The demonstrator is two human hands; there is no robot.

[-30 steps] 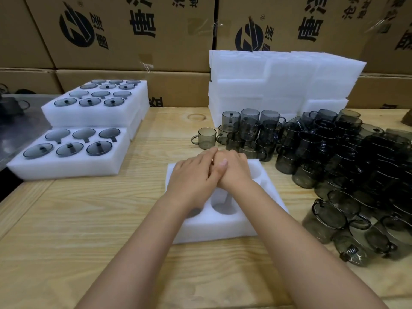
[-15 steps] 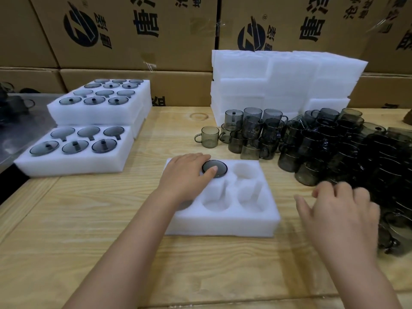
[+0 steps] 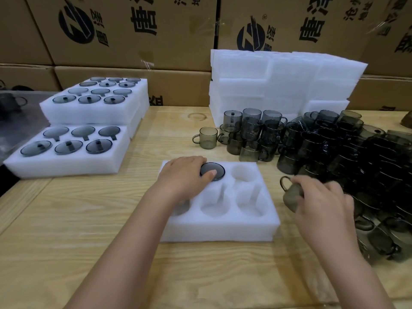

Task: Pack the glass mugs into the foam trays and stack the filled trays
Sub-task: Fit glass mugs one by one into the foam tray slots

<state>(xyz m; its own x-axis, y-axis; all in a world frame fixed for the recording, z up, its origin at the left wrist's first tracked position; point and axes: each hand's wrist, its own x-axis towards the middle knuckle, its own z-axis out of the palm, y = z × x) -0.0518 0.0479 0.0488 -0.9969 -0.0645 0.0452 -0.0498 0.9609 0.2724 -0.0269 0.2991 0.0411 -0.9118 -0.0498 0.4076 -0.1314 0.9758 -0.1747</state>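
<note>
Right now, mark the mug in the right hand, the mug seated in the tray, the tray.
Held mug (image 3: 291,198), head view: its side wall.
Seated mug (image 3: 213,171), head view: its dark round top.
Foam tray (image 3: 219,230), head view: its front wall.

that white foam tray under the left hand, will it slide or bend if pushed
Probably very light: the foam tray is white foam with one glass mug showing, so it would likely slide easily on the smooth wooden table. The left hand resting on it may be steadying it. It looks thick enough to stay fairly stiff.
</note>
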